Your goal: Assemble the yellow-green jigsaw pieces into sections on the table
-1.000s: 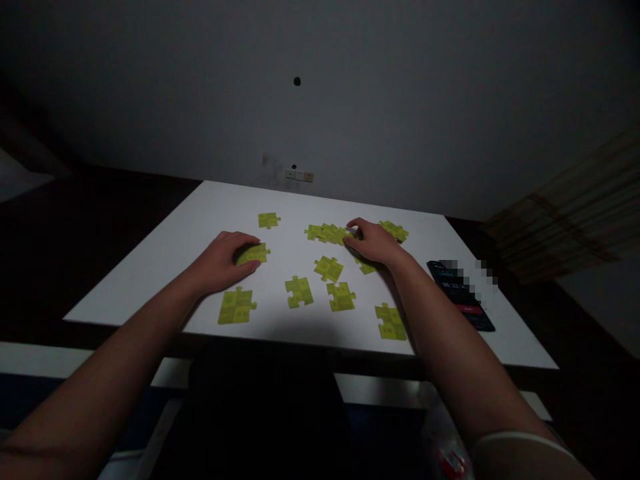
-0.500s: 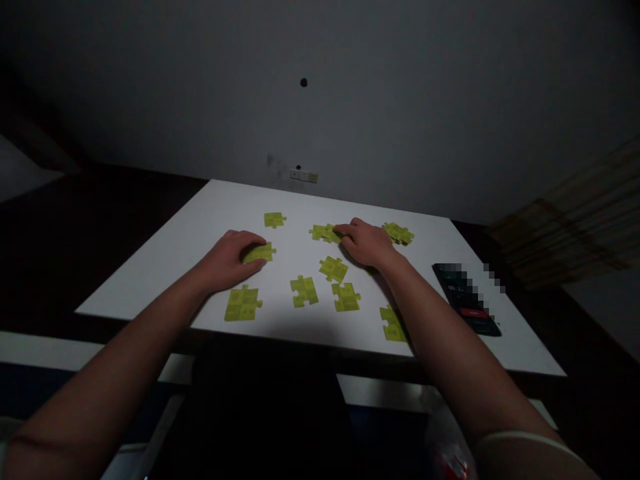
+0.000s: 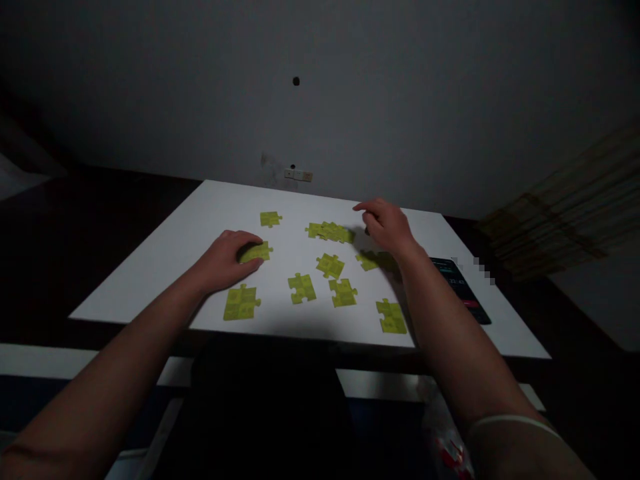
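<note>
My left hand [image 3: 227,260] rests on the white table. Its thumb and fingers curve around the near and far edges of a yellow-green puzzle piece [image 3: 260,251], which is partly covered by the hand. My right hand [image 3: 390,225] hovers above the table, index finger stretched out and apart from the thumb, the other fingers bent; I see nothing held in it. Left of it lies an overlapping cluster of puzzle pieces [image 3: 327,231]. Under the right wrist, more puzzle pieces [image 3: 369,260] show in part, in shadow.
Several loose puzzle pieces lie nearer me, among them one at the left front [image 3: 241,303] and one at the right front [image 3: 392,317]. Another puzzle piece [image 3: 270,219] lies at the back. A dark phone [image 3: 460,290] is right of my forearm. Behind the table [image 3: 150,267] stands a wall.
My right hand has lifted off the puzzle cluster and moved right, uncovering the cluster and covering the pile at the right. My left hand stays around its piece. The view has shifted slightly.
</note>
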